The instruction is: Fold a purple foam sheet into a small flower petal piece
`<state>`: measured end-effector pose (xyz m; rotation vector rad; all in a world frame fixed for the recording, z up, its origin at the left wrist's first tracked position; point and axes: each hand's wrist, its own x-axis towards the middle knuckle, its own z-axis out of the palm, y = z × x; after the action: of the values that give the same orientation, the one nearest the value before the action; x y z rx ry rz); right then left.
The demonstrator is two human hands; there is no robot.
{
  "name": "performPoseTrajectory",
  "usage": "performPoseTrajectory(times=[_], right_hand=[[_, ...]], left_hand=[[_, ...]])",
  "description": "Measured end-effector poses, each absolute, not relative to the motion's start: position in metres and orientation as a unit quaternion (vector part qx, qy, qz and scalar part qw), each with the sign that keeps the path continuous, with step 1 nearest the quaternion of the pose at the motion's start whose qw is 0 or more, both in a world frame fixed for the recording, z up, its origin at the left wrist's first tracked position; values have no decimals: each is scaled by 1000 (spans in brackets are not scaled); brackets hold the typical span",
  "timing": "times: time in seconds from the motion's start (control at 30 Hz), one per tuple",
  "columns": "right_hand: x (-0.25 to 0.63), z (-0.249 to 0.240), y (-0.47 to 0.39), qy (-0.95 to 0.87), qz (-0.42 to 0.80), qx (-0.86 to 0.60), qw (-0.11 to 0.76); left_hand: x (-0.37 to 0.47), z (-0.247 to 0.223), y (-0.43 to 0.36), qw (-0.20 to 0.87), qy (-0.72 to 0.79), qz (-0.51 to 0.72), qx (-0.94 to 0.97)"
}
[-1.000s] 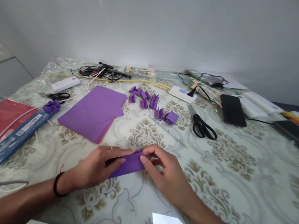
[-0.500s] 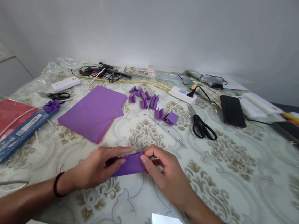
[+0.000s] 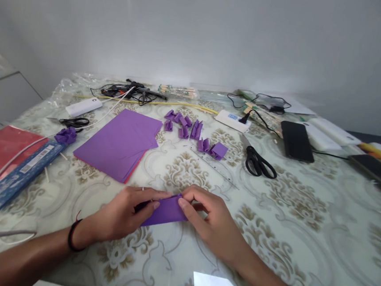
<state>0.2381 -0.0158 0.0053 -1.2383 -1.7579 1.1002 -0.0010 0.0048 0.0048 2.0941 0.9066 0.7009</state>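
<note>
folded purple strip (image 3: 167,213) sits at the near middle of the patterned table (image 3: 303,259), between both hands. left hand (image 3: 126,211): thumb pressed on the strip, index finger along its far edge, gripping its left part. right hand (image 3: 209,213): thumb and index finger pinch its right end near the far corner; the other fingers curl in. beyond: purple sheets (image 3: 117,143) stacked to the left, a clear ruler (image 3: 215,167) and small folded purple pieces (image 3: 196,130) ahead, black-handled scissors (image 3: 258,163) to the right.
</note>
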Motion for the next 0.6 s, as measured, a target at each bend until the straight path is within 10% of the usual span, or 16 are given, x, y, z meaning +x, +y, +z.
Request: performPoseTrajectory(times=[0.6], right_hand=[[237,4,-17,-654,438,-497,366]], left_hand=[[-1,5,4,355,344,277,824]])
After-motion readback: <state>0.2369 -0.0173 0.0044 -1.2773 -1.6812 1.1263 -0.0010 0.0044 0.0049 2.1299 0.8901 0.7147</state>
